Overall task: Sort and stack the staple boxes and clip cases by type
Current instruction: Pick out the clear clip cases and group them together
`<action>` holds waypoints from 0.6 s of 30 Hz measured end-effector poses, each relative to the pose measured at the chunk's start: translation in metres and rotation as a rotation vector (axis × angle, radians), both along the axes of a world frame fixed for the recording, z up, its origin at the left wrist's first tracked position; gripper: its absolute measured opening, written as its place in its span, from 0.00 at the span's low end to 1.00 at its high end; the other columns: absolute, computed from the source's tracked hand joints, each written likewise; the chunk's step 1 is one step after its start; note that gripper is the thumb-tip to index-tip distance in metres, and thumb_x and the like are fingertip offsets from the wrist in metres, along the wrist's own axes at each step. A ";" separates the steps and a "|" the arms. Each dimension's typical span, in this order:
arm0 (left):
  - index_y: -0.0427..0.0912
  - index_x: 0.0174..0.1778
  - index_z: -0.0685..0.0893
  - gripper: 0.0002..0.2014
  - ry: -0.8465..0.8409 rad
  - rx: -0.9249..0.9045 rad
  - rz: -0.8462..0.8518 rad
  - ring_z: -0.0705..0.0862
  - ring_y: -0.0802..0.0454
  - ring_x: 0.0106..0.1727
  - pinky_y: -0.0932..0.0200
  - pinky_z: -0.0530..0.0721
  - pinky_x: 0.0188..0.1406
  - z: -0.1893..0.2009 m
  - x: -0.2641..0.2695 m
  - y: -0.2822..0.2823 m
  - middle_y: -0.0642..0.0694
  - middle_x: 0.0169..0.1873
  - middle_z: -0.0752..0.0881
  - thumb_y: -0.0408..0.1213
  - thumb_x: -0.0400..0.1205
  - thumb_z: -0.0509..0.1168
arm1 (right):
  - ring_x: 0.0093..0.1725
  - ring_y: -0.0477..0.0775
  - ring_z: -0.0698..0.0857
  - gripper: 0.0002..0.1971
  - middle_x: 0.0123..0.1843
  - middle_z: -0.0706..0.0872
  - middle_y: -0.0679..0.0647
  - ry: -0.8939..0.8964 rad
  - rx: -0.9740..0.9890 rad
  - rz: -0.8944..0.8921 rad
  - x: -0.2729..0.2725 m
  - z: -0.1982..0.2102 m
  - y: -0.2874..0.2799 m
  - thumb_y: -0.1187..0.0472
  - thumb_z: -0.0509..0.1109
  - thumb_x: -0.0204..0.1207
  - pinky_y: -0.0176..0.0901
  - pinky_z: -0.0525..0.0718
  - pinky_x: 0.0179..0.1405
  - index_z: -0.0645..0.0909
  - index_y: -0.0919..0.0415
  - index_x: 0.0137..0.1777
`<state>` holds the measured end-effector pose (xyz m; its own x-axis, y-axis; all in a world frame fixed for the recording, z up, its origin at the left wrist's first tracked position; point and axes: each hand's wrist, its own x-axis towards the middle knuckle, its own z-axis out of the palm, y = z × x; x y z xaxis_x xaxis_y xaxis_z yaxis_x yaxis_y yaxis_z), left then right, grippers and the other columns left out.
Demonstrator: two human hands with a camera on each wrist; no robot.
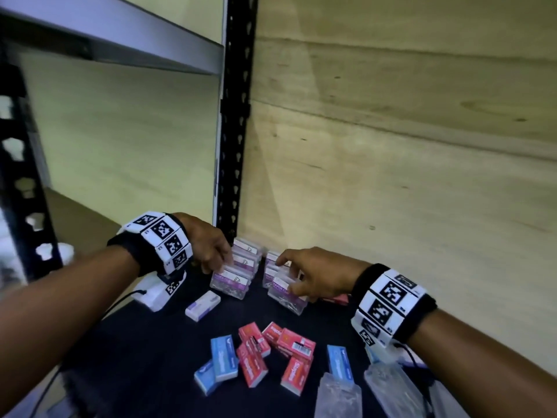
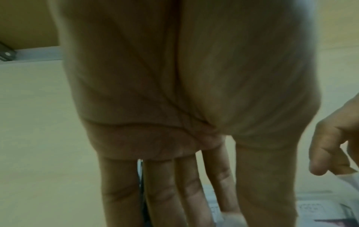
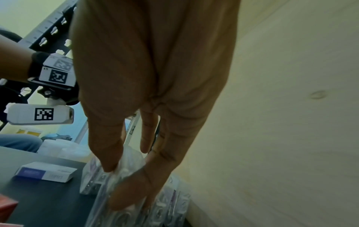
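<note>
Dark surface (image 1: 144,372) by a plywood wall (image 1: 391,146): clip cases (image 1: 241,267) mostly lined in two rows, left hand (image 1: 205,245) released atop one, right hand (image 1: 316,276) with its grip pinching a case (image 1: 286,294); staple boxes (image 1: 271,351) lie unsorted.

A storeroom or stock area, by the look of it: a slotted black steel upright (image 1: 238,116) and grey shelf beam (image 1: 120,37) at upper left, a bare plywood wall (image 1: 391,131) across the right, and a dark worktop (image 1: 144,357) below carrying boxed stationery: staple boxes (image 1: 297,342) and clip cases (image 1: 235,276).

The right hand (image 1: 313,279) mostly hides a pink box (image 1: 337,298), perhaps staples.
</note>
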<state>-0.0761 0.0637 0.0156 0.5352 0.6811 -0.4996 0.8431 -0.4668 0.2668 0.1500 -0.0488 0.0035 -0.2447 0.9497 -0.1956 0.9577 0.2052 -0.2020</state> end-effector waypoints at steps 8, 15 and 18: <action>0.48 0.70 0.81 0.17 -0.028 0.046 -0.005 0.87 0.55 0.48 0.60 0.83 0.54 -0.009 -0.007 0.008 0.46 0.54 0.88 0.34 0.84 0.66 | 0.30 0.39 0.81 0.27 0.60 0.85 0.51 0.005 -0.001 0.012 -0.013 -0.010 0.015 0.56 0.73 0.80 0.39 0.80 0.42 0.71 0.52 0.77; 0.42 0.69 0.80 0.17 -0.091 0.048 0.043 0.87 0.51 0.49 0.52 0.84 0.62 -0.015 -0.009 0.011 0.43 0.55 0.89 0.30 0.83 0.66 | 0.41 0.46 0.83 0.25 0.58 0.87 0.51 0.023 0.057 0.016 -0.017 -0.014 0.018 0.55 0.76 0.78 0.45 0.85 0.53 0.75 0.52 0.74; 0.47 0.65 0.79 0.15 -0.079 0.100 0.088 0.86 0.51 0.47 0.57 0.84 0.52 -0.013 -0.010 0.007 0.44 0.57 0.88 0.35 0.82 0.70 | 0.50 0.50 0.86 0.24 0.57 0.88 0.50 -0.002 0.113 0.013 -0.016 -0.015 0.017 0.54 0.77 0.77 0.44 0.84 0.52 0.78 0.53 0.72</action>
